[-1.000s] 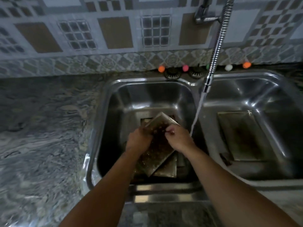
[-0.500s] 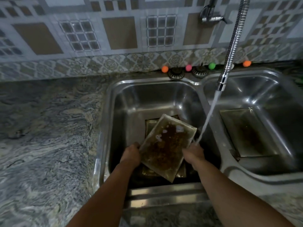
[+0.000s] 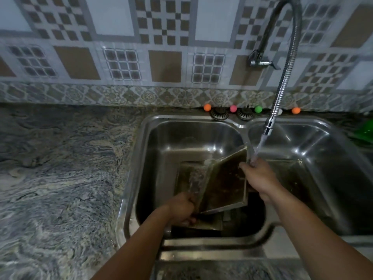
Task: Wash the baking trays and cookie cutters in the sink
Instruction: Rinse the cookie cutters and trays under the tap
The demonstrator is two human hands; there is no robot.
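Observation:
I hold a dirty rectangular baking tray (image 3: 226,182) tilted up over the left basin (image 3: 181,138) of the steel double sink. My left hand (image 3: 181,209) grips its lower left corner. My right hand (image 3: 258,174) grips its upper right edge, right where the water stream (image 3: 259,147) from the flexible faucet hose (image 3: 282,81) lands. More trays (image 3: 189,174) lie flat on the left basin's floor beneath it. Another dirty tray (image 3: 290,178) lies in the right basin (image 3: 314,142), partly behind my right arm.
A marbled stone counter (image 3: 60,178) stretches to the left of the sink. Small coloured balls (image 3: 207,107) and two metal strainer caps (image 3: 219,114) sit along the sink's back rim. Something green (image 3: 363,132) shows at the far right edge. A tiled wall stands behind.
The tray has been lifted and tipped up steeply toward the right, under the faucet stream. My right hand rose to its upper edge; my left hand stayed low at its corner.

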